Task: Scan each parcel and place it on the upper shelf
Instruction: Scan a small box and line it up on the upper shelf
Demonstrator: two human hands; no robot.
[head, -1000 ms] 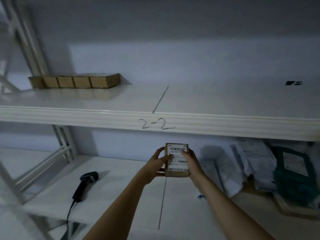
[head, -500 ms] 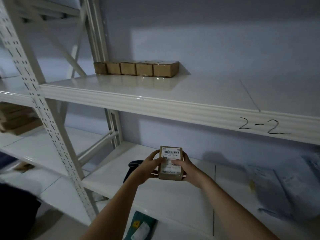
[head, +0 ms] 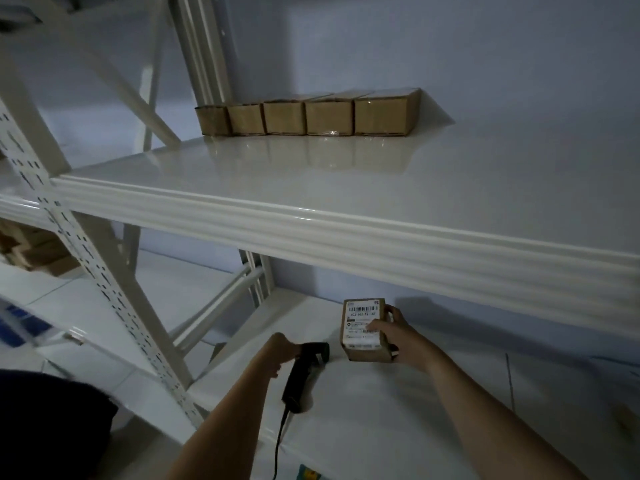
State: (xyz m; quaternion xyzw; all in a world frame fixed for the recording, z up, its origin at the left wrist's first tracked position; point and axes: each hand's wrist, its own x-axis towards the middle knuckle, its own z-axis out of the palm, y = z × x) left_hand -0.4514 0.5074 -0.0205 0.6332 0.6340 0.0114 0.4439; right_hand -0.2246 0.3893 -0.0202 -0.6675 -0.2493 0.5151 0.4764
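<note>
Below the front lip of the upper shelf (head: pixel 346 233), the right hand (head: pixel 403 336) holds a small cardboard parcel (head: pixel 365 329) just above the lower shelf (head: pixel 381 410); the thumb lies across the white barcode label (head: pixel 362 322) on the face turned toward the person, and the fingers wrap around the parcel's right side. Left of the parcel and a little lower, the left hand (head: pixel 282 349) closes its curled fingers around the head end of a black handheld scanner (head: pixel 304 372). The scanner's handle slants down and to the left, and its cable (head: pixel 278 445) trails off its lower end toward the shelf's near edge. Parcel and scanner are near each other but apart. On the upper shelf, far back against the wall and left of the held parcel, five brown boxes (head: pixel 308 114) stand side by side in a touching row. A perforated white upright (head: pixel 104 299) of the rack stands to the left of the scanner.
</note>
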